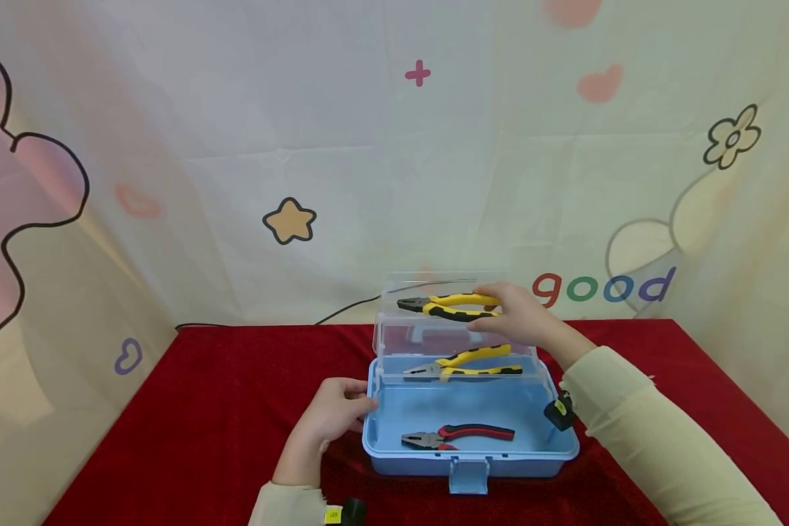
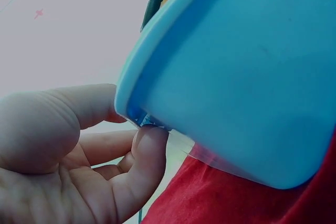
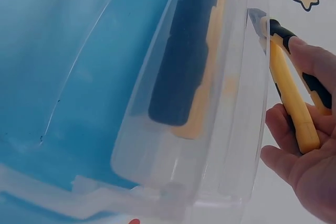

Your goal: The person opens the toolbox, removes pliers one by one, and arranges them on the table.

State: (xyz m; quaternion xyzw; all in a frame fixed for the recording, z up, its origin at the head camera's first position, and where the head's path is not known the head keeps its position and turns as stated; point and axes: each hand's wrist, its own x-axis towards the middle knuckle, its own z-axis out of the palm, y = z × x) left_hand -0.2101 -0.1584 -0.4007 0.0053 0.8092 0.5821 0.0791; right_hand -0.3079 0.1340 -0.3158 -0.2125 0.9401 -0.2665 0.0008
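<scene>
Red cloth point(image 1: 237, 416), left hand point(image 1: 335, 409) gripping box point(image 1: 410, 465), right hand point(image 1: 521, 314) higher, holding pliers point(image 1: 459, 299)

We face pale fabric backdrop point(image 1: 342, 88) behind bench point(image 1: 250, 416), wrapping round both sides; faint horizontal crease, soft vertical folds. Prints we log: large pink shape point(image 1: 36, 175) in black outline, far left; orange star point(image 1: 289, 221), lower middle; red plus sign point(image 1: 418, 73), higher up; soft-edged coral hearts point(image 1: 600, 85); small purple heart point(image 1: 128, 356), low left; outlined flower point(image 1: 732, 137), right; multicoloured word "good" point(image 1: 603, 288), below flower. Bench draped in deep red, velvety cloth point(image 1: 138, 453). Thin black line point(image 1: 355, 303) slants up rightward from bench's back edge; cable or print, we cannot tell. Light soft, warmer toward sides.
</scene>
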